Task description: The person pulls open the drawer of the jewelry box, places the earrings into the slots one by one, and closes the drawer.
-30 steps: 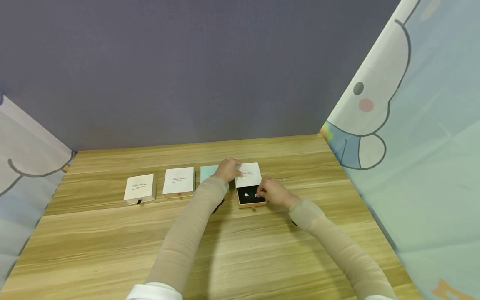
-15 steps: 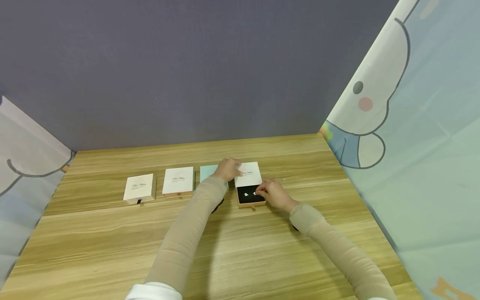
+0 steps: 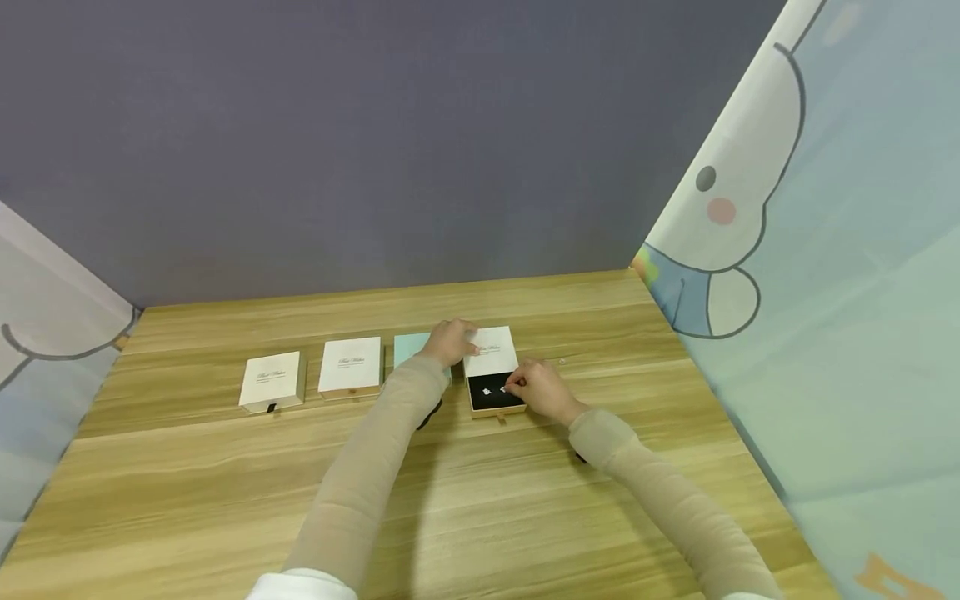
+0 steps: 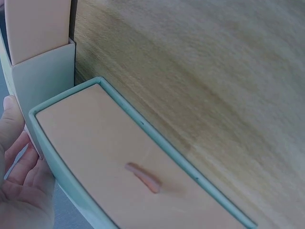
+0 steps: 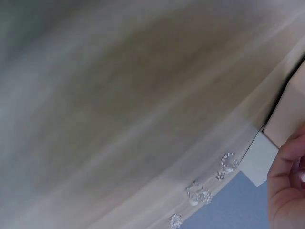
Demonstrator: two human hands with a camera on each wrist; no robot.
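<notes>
Script lettering (image 3: 490,348), reads "Best Wishes", on top of the open drawer box (image 3: 497,362), start of the line partly covered. Same words on the white box (image 3: 352,375), left of the open drawer box, past the teal box (image 3: 408,344). Same again on the cream box (image 3: 281,390), farthest left of it. Fine print under the script on the white and cream ones, too small to read.

Smooth wood-grained tabletop (image 3: 525,517), matt white card box (image 3: 492,358), matt black lining (image 3: 492,402), glinting, glassy-looking ornaments (image 5: 197,194), wrinkled cloth sleeves (image 3: 367,467)
</notes>
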